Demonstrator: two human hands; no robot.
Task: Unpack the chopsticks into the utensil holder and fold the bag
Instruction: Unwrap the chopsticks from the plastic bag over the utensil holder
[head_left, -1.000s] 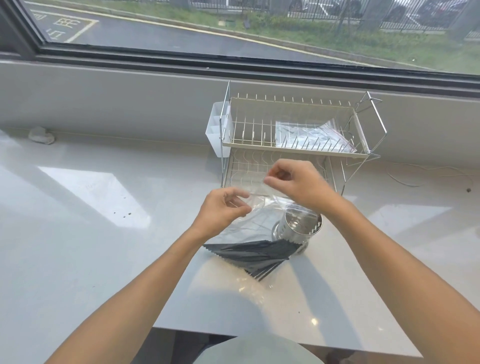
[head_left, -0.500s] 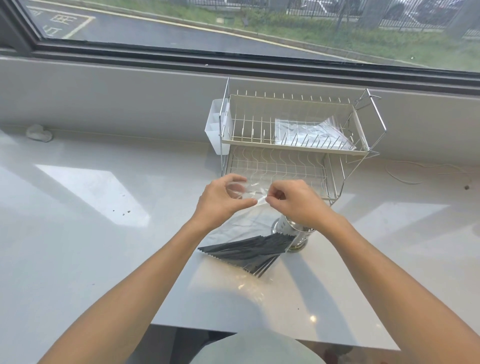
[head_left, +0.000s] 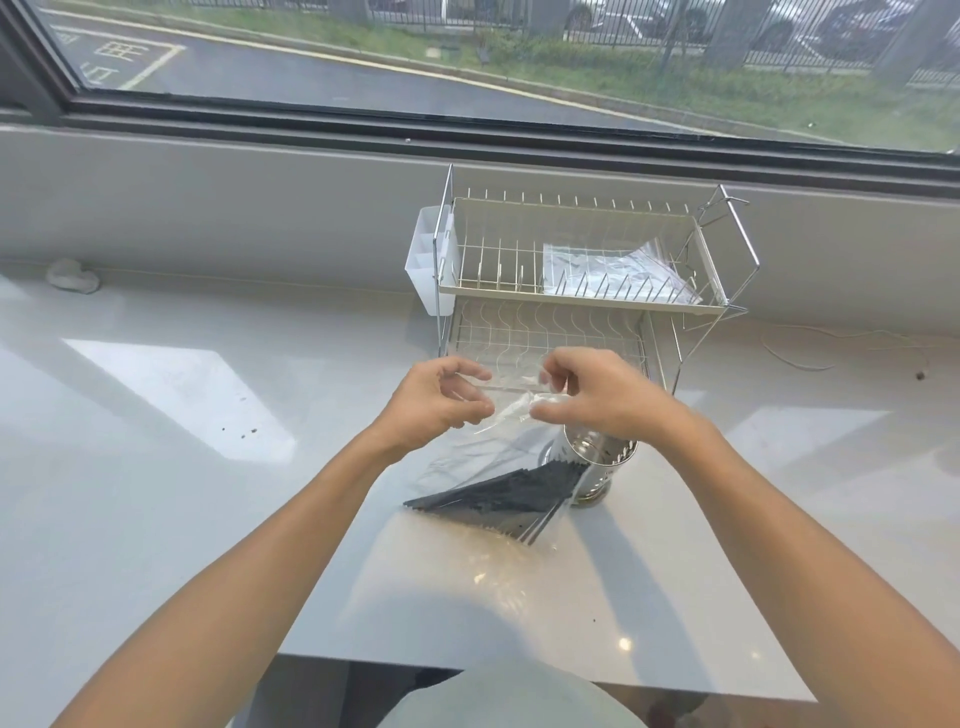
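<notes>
With the left hand (head_left: 436, 402) pinching one lip of the clear bag (head_left: 511, 410) and the right hand (head_left: 597, 395) pinching the other, best to part the mouth slowly, keeping the dark chopsticks (head_left: 498, 499) inside it beside the nearby steel utensil holder (head_left: 597, 462).

A two-tier wire dish rack (head_left: 582, 291) is seen standing at the back edge of the pale countertop (head_left: 156, 467), against the grey wall below the window (head_left: 467, 47). A white plastic caddy (head_left: 428, 270) is hung on the rack's left side, and a clear plastic sheet (head_left: 613, 275) is spread over the right part of its upper tier. A crumpled white wad (head_left: 72, 275) is found at the back left edge, and a thin white cord (head_left: 810, 358) is trailed along the back right.
</notes>
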